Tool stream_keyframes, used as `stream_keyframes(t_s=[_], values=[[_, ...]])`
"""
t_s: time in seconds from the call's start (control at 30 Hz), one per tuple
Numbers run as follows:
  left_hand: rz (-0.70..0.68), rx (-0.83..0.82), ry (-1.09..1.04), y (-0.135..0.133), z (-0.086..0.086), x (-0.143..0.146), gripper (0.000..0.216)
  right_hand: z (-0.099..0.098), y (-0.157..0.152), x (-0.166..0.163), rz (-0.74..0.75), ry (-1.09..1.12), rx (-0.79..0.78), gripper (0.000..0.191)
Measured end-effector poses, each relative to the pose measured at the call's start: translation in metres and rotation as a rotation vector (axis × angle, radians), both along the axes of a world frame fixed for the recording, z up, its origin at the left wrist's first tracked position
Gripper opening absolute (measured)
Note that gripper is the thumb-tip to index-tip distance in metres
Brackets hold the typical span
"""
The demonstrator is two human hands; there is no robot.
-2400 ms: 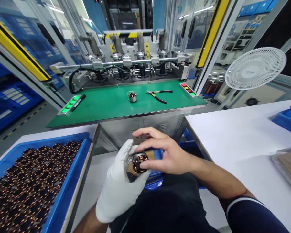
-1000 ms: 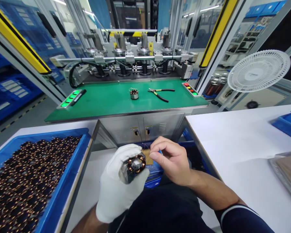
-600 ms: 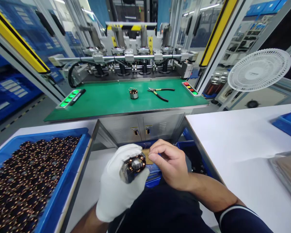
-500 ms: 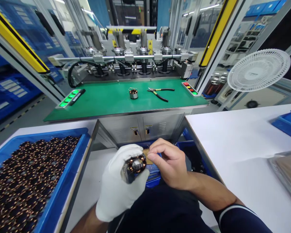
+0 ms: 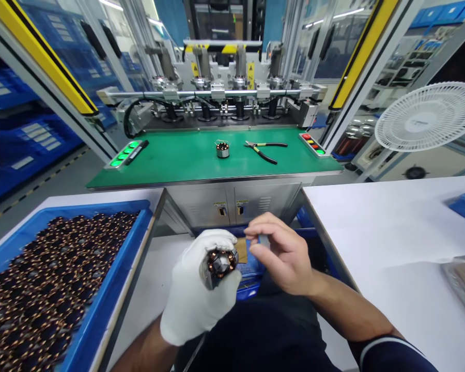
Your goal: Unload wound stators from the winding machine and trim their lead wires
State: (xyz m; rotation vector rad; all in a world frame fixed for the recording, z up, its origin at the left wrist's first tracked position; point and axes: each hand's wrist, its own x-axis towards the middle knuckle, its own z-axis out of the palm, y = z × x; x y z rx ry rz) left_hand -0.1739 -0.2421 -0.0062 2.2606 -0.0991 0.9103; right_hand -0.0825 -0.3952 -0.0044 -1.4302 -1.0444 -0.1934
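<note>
My left hand (image 5: 201,289), in a white glove, is closed around a small motor stator (image 5: 219,263) wound with copper wire, its open end facing up toward me. My bare right hand (image 5: 281,253) hovers just to the right of the stator, thumb and forefinger pinched together on something thin that I cannot make out, perhaps a fine wire end. Both hands are over my lap, in front of a low blue bin (image 5: 251,281).
A blue tray (image 5: 112,289) full of wound stators sits at left. Ahead, a green bench (image 5: 170,160) carries one stator (image 5: 222,149), pliers (image 5: 265,151) and button panels, with a winding machine (image 5: 225,93) behind. A white table (image 5: 391,227) and a fan (image 5: 430,116) are at right.
My right hand went from spread over the stator to a pinch beside it, then lifted slightly up and right. The left hand kept its grip and tilted the stator a little.
</note>
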Motion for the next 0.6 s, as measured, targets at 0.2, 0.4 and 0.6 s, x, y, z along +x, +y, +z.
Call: stream_keyframes(t_s=[0.2,0.4,0.6], values=[[-0.003,-0.038,0.021,-0.001,0.0,-0.001,0.018,-0.003,0.0,-0.01,-0.055,-0.093,0.015,0.01],[-0.113,-0.11,-0.015,-0.001,0.004,0.0,0.018,-0.007,-0.008,-0.011,0.039,-0.287,0.028,0.022],[-0.333,-0.451,0.328,0.002,0.004,0.005,0.018,0.015,-0.006,0.027,0.359,-0.145,-0.154,0.032]])
